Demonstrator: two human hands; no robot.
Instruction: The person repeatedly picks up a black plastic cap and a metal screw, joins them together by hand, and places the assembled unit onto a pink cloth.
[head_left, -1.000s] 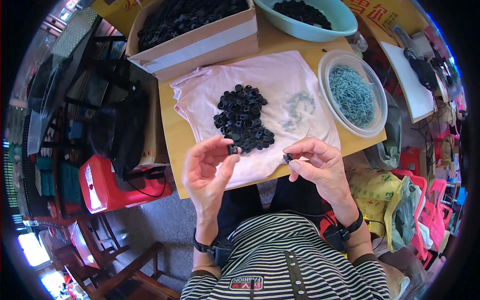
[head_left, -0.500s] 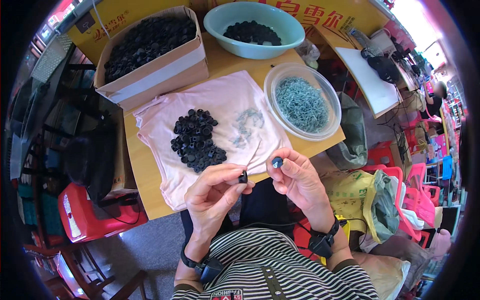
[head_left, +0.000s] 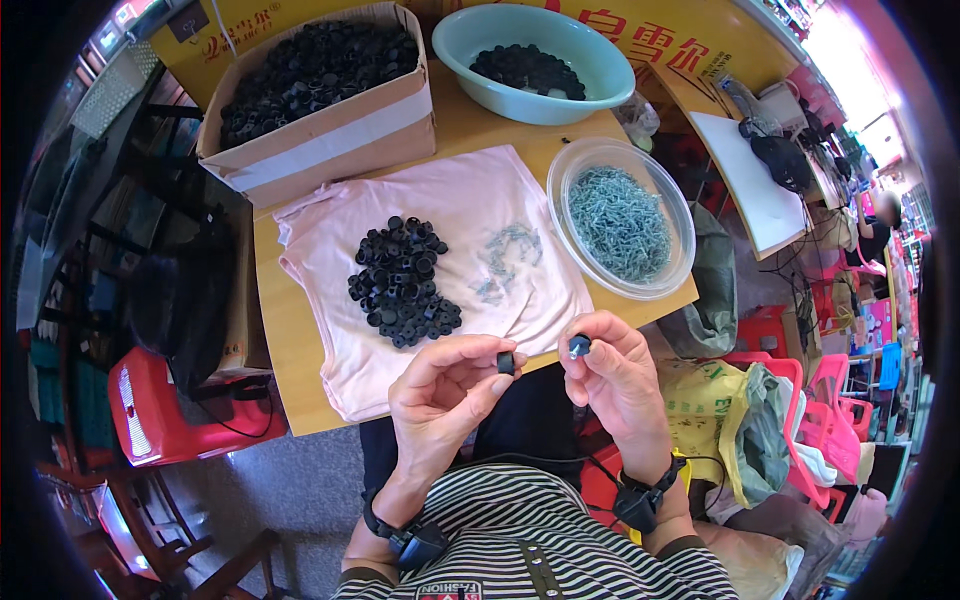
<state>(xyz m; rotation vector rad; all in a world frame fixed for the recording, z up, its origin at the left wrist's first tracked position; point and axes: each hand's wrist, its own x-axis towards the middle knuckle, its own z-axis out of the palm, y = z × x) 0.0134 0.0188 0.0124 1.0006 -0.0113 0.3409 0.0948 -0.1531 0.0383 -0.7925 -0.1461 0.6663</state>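
Observation:
My left hand point(head_left: 432, 398) pinches a small round black plastic cap point(head_left: 506, 363) edge-on between thumb and fingertips. Beside it, my right hand point(head_left: 622, 385) grips another black cap point(head_left: 580, 345) with a shiny, screw-like metal bit showing on it. Both hands are raised near the front edge of the table, a short gap apart. Beyond the left one lies a pile of black caps point(head_left: 400, 280) on a pale pink cloth point(head_left: 460, 200). A thin scatter of small screws point(head_left: 510, 250) rests on the cloth to the right of that pile.
At the back left of the wooden table point(head_left: 275, 340) stands a cardboard box point(head_left: 330, 140) full of black caps. A pale green basin point(head_left: 535, 100) holds more caps. To the right is a clear round tub point(head_left: 690, 230) of screws. A red stool point(head_left: 150, 410) stands at the left.
The whole view has shifted slightly, moving the table contents rightward in the picture. Both hands keep their caps; the right one has turned a little, so the metal bit stands out more.

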